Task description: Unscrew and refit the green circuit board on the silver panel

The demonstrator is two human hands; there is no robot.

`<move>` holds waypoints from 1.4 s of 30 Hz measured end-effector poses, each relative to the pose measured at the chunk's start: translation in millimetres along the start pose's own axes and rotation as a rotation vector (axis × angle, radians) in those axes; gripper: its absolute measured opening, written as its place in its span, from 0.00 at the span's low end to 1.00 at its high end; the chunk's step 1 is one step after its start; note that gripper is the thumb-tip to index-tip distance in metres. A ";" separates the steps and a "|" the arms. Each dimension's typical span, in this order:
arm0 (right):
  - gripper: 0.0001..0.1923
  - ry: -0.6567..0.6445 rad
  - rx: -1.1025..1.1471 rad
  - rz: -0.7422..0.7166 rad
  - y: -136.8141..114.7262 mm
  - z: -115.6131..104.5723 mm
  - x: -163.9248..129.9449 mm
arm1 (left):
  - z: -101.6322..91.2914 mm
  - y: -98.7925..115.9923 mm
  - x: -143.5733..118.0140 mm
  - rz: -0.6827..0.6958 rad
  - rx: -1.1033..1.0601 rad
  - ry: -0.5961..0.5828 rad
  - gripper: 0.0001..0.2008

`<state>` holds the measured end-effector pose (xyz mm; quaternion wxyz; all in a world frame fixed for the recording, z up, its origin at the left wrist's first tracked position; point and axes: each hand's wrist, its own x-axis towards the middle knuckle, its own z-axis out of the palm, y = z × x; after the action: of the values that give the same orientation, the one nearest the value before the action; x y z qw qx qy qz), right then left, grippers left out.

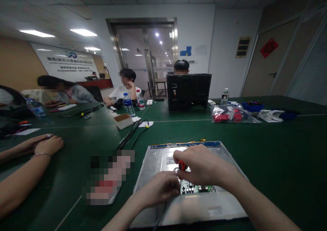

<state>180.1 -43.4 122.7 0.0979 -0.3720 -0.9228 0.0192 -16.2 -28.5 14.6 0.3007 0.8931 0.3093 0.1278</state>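
Note:
A silver metal panel (153,166), the back of a flat screen, lies face down on the green table (268,149) in front of me. A blue strip board (186,144) runs along its far edge. My right hand (204,166) grips a red-handled screwdriver (182,165) and points it down at a small circuit board (196,189) in the panel's middle. My left hand (160,188) rests curled on the panel just left of that board, fingers by the screwdriver tip; whether it holds anything is hidden.
A co-worker's arms (38,152) lie on the table at left. A blurred-out object (109,176) sits beside the panel. Black cables (130,134), a small box (123,120), water bottles (128,104), a black monitor (188,92) and a bag of red parts (230,115) stand farther back. People sit behind.

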 end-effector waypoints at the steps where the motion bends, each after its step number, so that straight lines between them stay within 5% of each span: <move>1: 0.09 0.002 0.004 0.007 0.1 0.0 0.0 | -0.1 0.4 -0.1 -0.007 0.001 -0.002 0.07; 42: 0.12 -0.020 -0.024 0.021 -1.7 1.3 1.4 | -1.7 0.2 -0.7 0.007 0.049 -0.023 0.07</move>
<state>177.8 -43.7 121.8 0.0841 -0.3824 -0.9201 0.0129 -17.4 -28.4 16.0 0.2818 0.9027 0.3056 0.1109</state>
